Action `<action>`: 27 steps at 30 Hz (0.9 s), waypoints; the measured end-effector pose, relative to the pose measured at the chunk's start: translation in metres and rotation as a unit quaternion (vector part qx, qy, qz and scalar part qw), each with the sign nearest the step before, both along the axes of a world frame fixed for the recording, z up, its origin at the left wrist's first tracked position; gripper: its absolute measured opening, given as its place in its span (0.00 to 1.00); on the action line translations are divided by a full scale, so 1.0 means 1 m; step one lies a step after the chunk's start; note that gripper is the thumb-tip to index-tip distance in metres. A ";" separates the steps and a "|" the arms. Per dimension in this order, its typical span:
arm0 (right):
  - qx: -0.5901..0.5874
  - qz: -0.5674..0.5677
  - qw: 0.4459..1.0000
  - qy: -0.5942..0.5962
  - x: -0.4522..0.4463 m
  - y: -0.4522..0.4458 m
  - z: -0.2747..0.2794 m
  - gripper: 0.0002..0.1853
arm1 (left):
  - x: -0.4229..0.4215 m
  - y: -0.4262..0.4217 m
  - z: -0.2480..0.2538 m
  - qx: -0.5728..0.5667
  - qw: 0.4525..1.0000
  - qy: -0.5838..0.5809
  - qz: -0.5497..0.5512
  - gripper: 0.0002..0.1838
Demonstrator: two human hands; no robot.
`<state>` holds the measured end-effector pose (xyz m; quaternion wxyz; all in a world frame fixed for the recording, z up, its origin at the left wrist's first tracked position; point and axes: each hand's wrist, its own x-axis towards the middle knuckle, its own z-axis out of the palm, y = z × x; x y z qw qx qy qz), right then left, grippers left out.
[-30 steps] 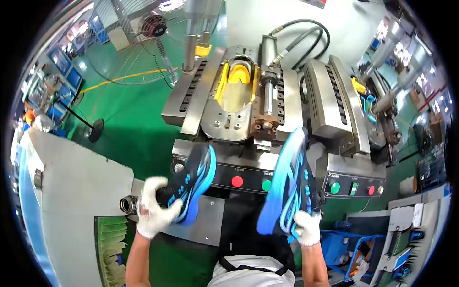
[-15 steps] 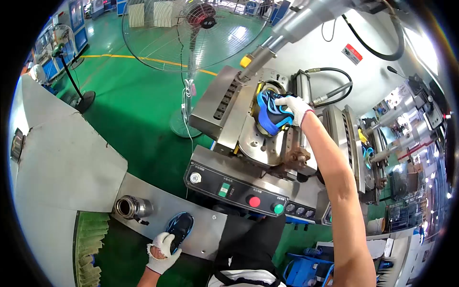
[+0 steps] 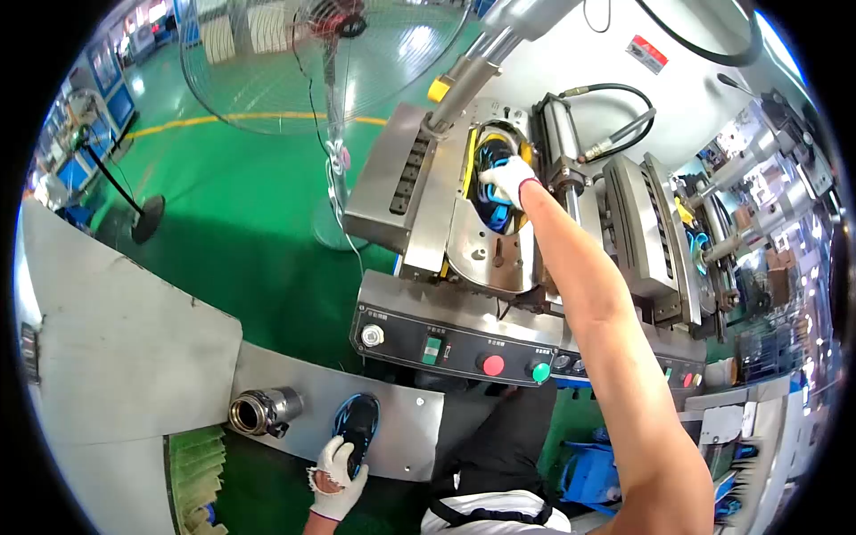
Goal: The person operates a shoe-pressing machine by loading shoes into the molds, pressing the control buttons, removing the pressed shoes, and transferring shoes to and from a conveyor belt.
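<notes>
A black-and-blue shoe (image 3: 491, 159) sits in the oval recess of the metal press (image 3: 481, 259), sole side hidden. My right hand (image 3: 510, 182), in a white glove, reaches across and grips it from above, covering its middle. Lower down, a second black shoe with blue edging (image 3: 358, 419) lies on a steel shelf (image 3: 401, 446). Around the near end of that shoe my left hand (image 3: 339, 480) is closed, its glove torn or open at the palm.
A steel flask (image 3: 266, 411) lies on its side left of the second shoe. The press's control panel (image 3: 455, 346) carries red and green buttons. A large caged fan (image 3: 330, 71) stands beyond, and a second press station (image 3: 655, 241) is to the right. Below right is a blue chair (image 3: 588, 477).
The shoe under my right hand has gone from tilted above the press down into its recess. My left hand stays at the other shoe. The view has shifted slightly.
</notes>
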<state>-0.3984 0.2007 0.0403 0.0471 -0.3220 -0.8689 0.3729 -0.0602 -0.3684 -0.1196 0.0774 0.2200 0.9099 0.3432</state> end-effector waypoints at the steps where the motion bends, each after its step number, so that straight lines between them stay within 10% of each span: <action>1: -0.063 0.009 0.998 0.021 0.001 0.008 -0.007 0.21 | 0.002 0.002 0.000 -0.009 1.000 -0.002 0.012 0.29; 4: 0.102 0.036 0.994 0.003 0.082 -0.081 0.073 0.35 | 0.015 0.020 0.004 0.005 0.995 -0.037 0.098 0.35; 10: 0.165 0.275 0.911 0.258 0.323 -0.171 0.027 0.47 | 0.041 0.039 0.017 0.013 0.996 -0.054 0.070 0.45; 15: 0.430 0.206 0.879 0.000 0.385 -0.117 -0.126 0.39 | -0.019 0.026 0.017 -0.013 0.971 0.121 -0.206 0.12; 27: -0.059 0.312 0.940 0.127 0.560 -0.164 -0.056 0.63 | 0.014 0.204 0.147 0.121 0.948 0.161 -0.246 0.04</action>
